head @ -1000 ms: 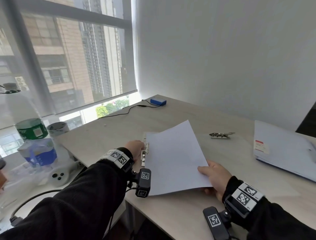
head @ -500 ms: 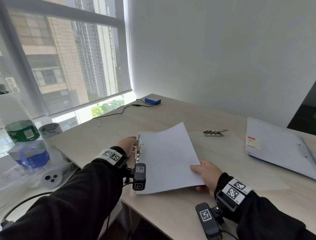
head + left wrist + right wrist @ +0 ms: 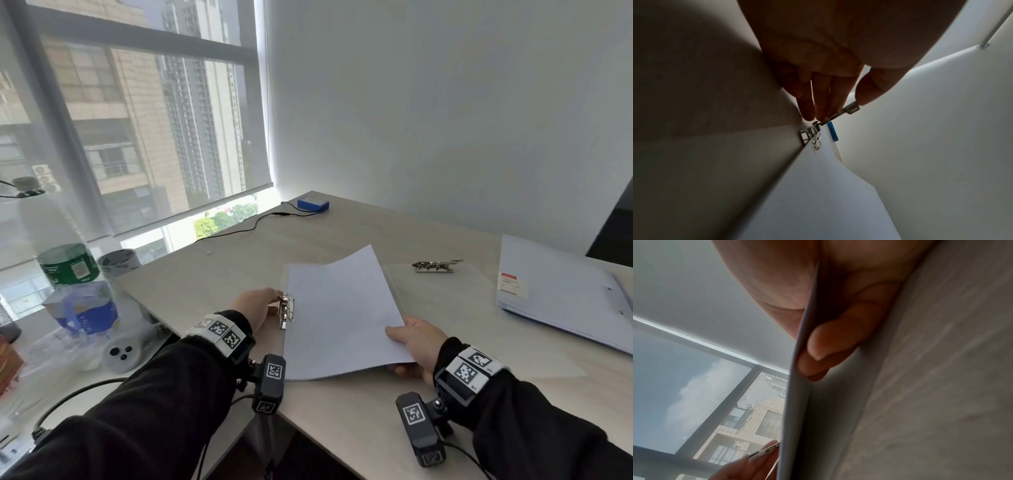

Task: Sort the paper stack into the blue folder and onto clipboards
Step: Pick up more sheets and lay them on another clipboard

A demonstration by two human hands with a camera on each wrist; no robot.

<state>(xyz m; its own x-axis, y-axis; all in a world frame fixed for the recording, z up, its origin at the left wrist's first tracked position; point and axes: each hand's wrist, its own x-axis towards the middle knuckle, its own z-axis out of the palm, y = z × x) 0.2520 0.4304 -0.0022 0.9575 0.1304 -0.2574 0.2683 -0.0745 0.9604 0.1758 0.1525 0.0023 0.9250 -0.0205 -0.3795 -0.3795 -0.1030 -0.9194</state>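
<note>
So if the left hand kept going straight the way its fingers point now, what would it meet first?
The left hand already touches the silver metal clipboard clip; pushing on, it would likely run into the clipped edge of the white paper sheet just beyond, though depth is hard to judge.

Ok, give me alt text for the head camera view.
At a wooden desk, the left hand pinches a clipboard's metal clip while the right hand holds a white sheet of paper beside it. A second clipboard clip and a pale blue folder lie to the right.
</note>
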